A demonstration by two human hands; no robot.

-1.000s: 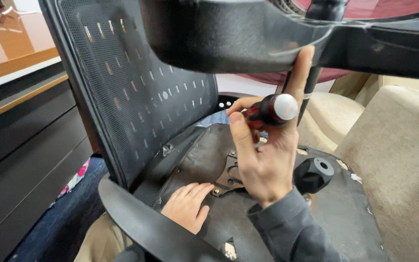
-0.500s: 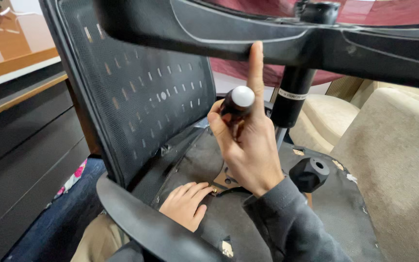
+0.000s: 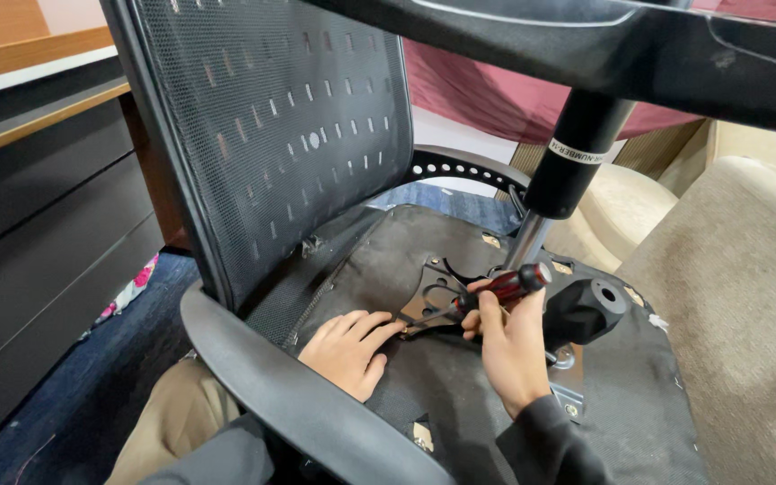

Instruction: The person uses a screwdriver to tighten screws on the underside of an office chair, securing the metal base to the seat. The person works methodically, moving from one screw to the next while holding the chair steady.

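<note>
Office chair inverted, seat underside (image 3: 460, 395) up: right hand (image 3: 509, 355) grips red-black screwdriver (image 3: 487, 295), tip at metal mounting plate (image 3: 437, 301) mid-seat; left hand (image 3: 349, 348) flat, fingers spread, steadying plate's near-left edge; plate judged still being fastened, screws unclear.

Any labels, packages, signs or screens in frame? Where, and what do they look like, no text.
White band label with dark print: wrapped round the black gas-lift cylinder of the upturned black mesh office chair, above the right hand holding a red-and-black-handled screwdriver; narrow, tilted with the cylinder.
No packages, signs or screens visible.
</note>
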